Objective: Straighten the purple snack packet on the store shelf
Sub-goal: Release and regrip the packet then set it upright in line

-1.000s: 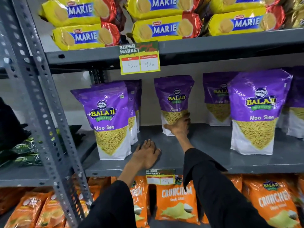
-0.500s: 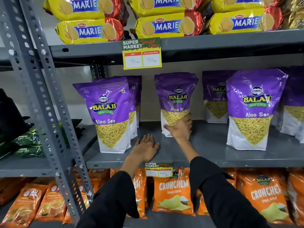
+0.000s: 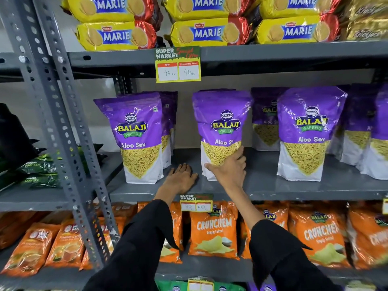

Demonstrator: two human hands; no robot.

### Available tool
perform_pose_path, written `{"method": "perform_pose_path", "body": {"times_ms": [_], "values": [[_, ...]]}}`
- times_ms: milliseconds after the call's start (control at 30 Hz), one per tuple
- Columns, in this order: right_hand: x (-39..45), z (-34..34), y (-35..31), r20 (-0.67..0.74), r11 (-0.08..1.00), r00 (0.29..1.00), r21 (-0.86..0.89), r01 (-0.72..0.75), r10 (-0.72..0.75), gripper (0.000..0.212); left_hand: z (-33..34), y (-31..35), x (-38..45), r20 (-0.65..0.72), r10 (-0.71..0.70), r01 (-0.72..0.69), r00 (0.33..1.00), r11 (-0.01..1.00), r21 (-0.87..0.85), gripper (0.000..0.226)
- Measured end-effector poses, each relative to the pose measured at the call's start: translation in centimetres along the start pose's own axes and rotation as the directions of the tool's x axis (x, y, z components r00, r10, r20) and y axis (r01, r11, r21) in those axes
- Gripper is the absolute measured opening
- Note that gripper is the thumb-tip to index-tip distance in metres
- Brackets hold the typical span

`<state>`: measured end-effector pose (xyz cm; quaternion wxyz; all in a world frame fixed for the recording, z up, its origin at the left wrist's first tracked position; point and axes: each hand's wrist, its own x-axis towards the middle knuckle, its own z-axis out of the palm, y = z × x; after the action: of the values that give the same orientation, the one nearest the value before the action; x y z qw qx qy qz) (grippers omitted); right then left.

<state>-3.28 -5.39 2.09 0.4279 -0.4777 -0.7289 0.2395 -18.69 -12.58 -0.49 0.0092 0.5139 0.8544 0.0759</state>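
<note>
Right hand (image 3: pixel 227 171) wrapped around the lower part of the purple snack packet (image 3: pixel 220 131) — thumb across the front at the lower left corner, fingers (image 3: pixel 239 154) curled round the right edge, palm over the yellow window. Grip closed on the bag, holding it. Packet upright on the grey shelf (image 3: pixel 262 185), in the middle of the tier, label facing forward with "Balaji Wafers" and most of "Aloo Sev" readable, its base near the front half of the shelf board. Whether the base rests fully on the board or is lifted slightly: cannot tell, hidden behind the hand.

Left hand (image 3: pixel 180 177) flat on the shelf just to the left of the packet, palm down, fingers spread and holding nothing, not touching the bag. Black sleeves (image 3: pixel 142 244) on both forearms.

Beside it, more of the same kind: a left purple packet (image 3: pixel 138 135) standing near the upright post, and a right purple packet (image 3: pixel 308 131) well apart on the other side, further ones behind each. Gaps of bare shelf between the three front bags.

Above, a price tag (image 3: pixel 178 65) hanging from the upper shelf edge, reading 45 and 40 — over it, yellow Marie biscuit packs (image 3: pixel 117 35) stacked in rows. Below, orange Crunchem bags (image 3: pixel 213 229) on the lower tier, a smaller tag (image 3: pixel 196 203) clipped to the shelf lip. Perforated grey post (image 3: pixel 54 114) on the left, slanting across the view.
</note>
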Motion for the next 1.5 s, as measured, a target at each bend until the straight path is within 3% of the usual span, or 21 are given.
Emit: {"method": "perform_pose_path", "body": {"times_ms": [667, 833, 1067, 1500], "values": [[-4.2, -3.2, 1.0, -0.029, 0.999, 0.999, -0.007, 0.034, -0.034, 0.136, -0.3, 0.1, -0.1, -0.015, 0.024, -0.024, 1.0, 1.0, -0.003, 0.062], [-4.1, -3.5, 2.0, 0.027, 0.994, 0.998, 0.093, 0.052, -0.055, 0.137, -2.6, -0.6, -0.5, 0.134, 0.05, -0.035, 0.99, 0.993, -0.113, 0.059], [-4.0, -3.3, 3.1, 0.042, 0.963, 0.997, 0.262, 0.056, -0.069, 0.134, 0.0, -0.8, -0.7, 0.016, 0.131, -0.131, 0.991, 0.991, 0.033, 0.058], [-3.2, -1.0, 2.2, 0.016, 0.976, 0.999, 0.215, 0.038, -0.042, 0.132, 0.2, -0.9, -1.3, 0.024, 0.102, -0.103, 0.994, 0.994, 0.032, 0.06]]}}
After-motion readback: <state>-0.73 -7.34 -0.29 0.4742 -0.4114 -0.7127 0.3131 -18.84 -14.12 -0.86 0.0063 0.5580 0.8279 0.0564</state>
